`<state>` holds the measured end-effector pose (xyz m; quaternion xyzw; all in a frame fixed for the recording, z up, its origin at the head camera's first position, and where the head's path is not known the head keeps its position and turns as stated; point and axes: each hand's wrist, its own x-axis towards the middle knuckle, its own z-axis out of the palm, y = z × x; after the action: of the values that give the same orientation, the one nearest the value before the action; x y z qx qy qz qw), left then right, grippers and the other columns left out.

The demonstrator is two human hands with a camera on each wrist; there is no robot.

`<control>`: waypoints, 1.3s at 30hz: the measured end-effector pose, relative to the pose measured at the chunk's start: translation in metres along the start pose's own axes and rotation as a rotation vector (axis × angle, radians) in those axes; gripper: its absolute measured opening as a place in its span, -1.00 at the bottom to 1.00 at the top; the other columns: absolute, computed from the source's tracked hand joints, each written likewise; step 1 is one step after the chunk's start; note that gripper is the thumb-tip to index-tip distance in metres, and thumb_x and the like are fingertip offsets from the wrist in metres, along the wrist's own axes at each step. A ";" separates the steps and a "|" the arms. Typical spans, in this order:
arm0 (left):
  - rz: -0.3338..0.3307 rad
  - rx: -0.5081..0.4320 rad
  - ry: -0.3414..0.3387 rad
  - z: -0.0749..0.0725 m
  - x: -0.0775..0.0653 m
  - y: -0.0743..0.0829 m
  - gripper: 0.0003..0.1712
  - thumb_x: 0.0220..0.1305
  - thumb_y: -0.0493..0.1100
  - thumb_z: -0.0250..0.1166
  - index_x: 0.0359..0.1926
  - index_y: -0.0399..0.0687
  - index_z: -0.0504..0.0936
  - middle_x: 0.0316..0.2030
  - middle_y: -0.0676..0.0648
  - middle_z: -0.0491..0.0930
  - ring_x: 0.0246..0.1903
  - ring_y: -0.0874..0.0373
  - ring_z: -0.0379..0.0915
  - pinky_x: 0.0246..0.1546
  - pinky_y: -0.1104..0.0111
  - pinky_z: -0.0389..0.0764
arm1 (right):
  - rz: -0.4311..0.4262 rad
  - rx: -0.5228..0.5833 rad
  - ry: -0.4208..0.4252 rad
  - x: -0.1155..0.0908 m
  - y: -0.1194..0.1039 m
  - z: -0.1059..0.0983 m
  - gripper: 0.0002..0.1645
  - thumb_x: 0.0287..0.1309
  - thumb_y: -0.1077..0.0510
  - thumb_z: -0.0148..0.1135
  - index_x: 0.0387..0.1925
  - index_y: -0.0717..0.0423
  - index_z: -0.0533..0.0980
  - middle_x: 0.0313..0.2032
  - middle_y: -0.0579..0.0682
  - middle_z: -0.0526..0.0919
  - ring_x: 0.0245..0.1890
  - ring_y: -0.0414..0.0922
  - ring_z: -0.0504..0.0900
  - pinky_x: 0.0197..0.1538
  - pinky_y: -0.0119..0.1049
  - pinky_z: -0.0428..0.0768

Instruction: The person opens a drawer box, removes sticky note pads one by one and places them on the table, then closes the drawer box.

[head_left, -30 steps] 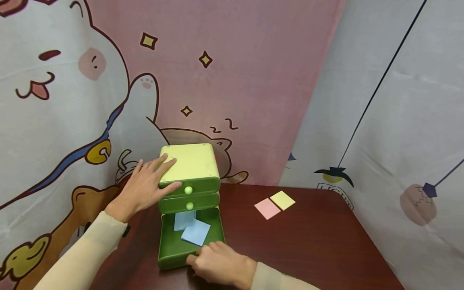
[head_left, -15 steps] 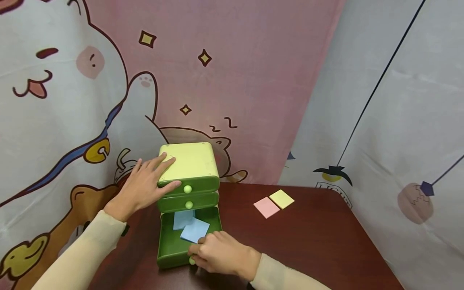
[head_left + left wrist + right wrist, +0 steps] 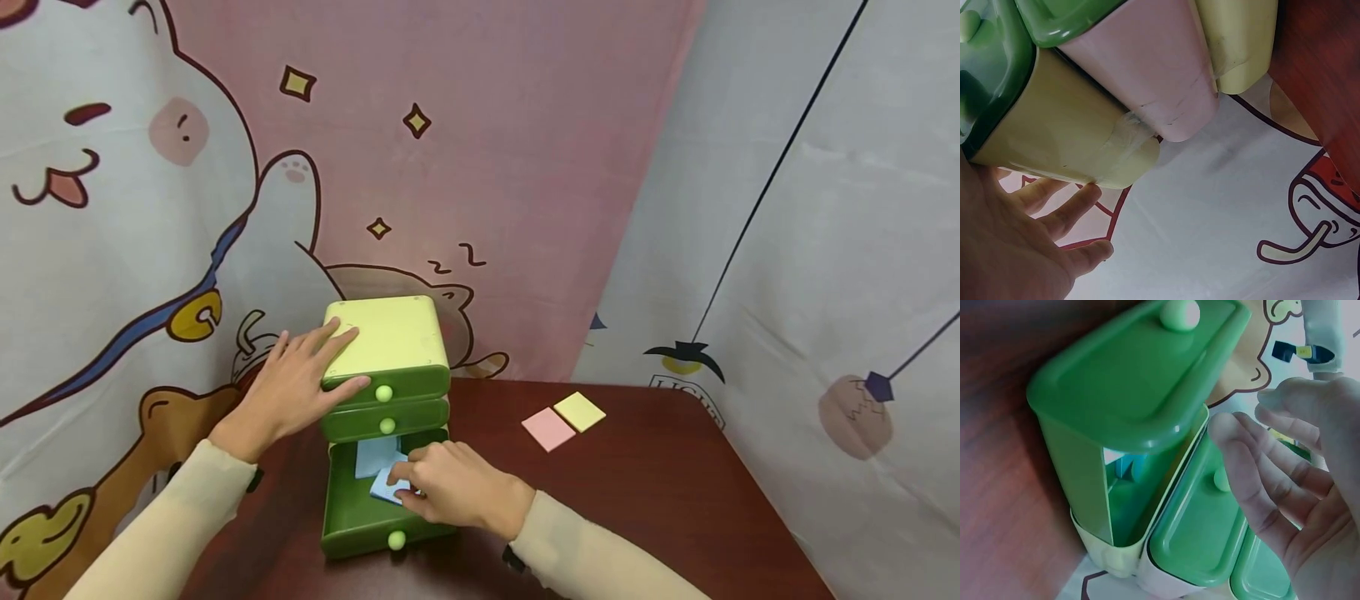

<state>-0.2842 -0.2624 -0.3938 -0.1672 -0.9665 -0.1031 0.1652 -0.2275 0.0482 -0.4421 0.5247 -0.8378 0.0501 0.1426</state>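
A pink and white cloth printed with cartoon cats (image 3: pixel 510 167) hangs behind a dark red-brown bench (image 3: pixel 637 492), where a pink square (image 3: pixel 548 429) and a yellow square (image 3: pixel 580 412) lie side by side. Left of them stands a drawer unit (image 3: pixel 390 329), its bottom drawer (image 3: pixel 348 517) pulled out. Inside lie a nearer blue square (image 3: pixel 382 487) and a farther blue square (image 3: pixel 373 457), overlapping in the head view.

Of the hands, the left hand (image 3: pixel 288 392) lies on the unit's top edge, fingers spread and gripping nothing. The right hand (image 3: pixel 457 483) is over the bottom drawer, fingers loosely bent, thumb well apart from them and nothing between; whether a fingertip touches the nearer square is hard to tell, since the hand covers part of it.

With the squares overlapping, moving one could drag the other. A low wrist could catch the drawer's front wall and shift it. Knuckles could knock the middle drawer (image 3: pixel 345 426) just above. Leaning on the extended drawer might tip the unit forward, especially if the light left-hand contact slackened.
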 end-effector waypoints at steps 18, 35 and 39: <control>-0.002 0.007 -0.001 0.002 0.001 -0.002 0.08 0.63 0.60 0.22 0.90 0.26 0.23 0.87 -0.25 0.15 0.71 -0.51 0.30 0.78 -0.59 -0.04 | 0.049 0.009 -0.202 0.036 0.021 0.005 -0.62 0.55 -0.09 0.58 0.29 -0.21 0.84 -0.03 -0.15 0.92 -0.39 -0.32 0.80 -0.47 -0.57 0.54; 0.006 0.006 0.010 0.002 0.002 0.000 0.06 0.63 0.57 0.25 0.89 0.24 0.26 0.86 -0.26 0.18 0.69 -0.52 0.32 0.77 -0.60 -0.01 | 0.095 0.009 -0.418 0.062 0.020 0.016 -0.38 0.50 -0.22 0.62 0.47 -0.19 0.75 0.09 -0.14 0.95 -0.15 -0.27 0.93 -0.07 -0.44 0.84; 0.007 0.005 0.014 0.002 0.001 0.000 0.05 0.63 0.57 0.25 0.89 0.25 0.26 0.86 -0.25 0.19 0.69 -0.52 0.33 0.77 -0.60 0.00 | 0.115 -0.014 -0.457 0.067 0.020 0.019 -0.34 0.50 -0.25 0.62 0.50 -0.24 0.72 0.14 -0.14 0.92 -0.09 -0.25 0.93 -0.02 -0.42 0.84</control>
<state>-0.2859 -0.2618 -0.3950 -0.1697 -0.9649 -0.1013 0.1729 -0.2756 -0.0051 -0.4392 0.4730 -0.8770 -0.0676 -0.0502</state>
